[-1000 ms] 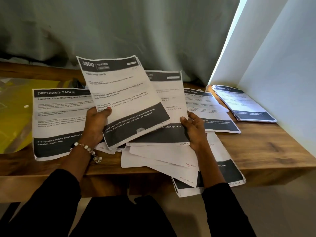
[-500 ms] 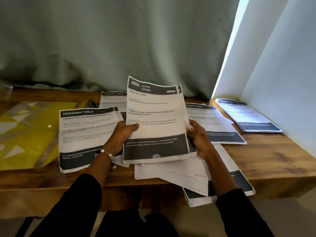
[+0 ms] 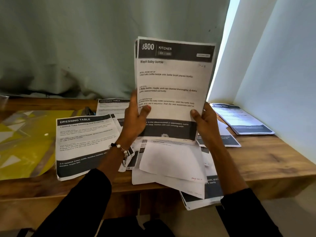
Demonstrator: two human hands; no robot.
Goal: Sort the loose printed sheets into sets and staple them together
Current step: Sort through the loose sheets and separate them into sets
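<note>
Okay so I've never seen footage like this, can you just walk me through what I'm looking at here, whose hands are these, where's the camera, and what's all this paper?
There is no machine here. A person wears a camera on the head, looking forward and down, so you see their own arms in black sleeves.

Both hands hold up a small set of printed sheets headed "KITCHEN" and "Wash baby bottle". The left hand grips its left edge; the right hand grips its right edge.

Below is a wooden table. On it lie a "DRESSING TABLE" sheet at left, a messy pile of loose sheets in the middle hanging over the front edge, a tidier stack by the wall at right, and a yellow plastic folder at far left.
</note>
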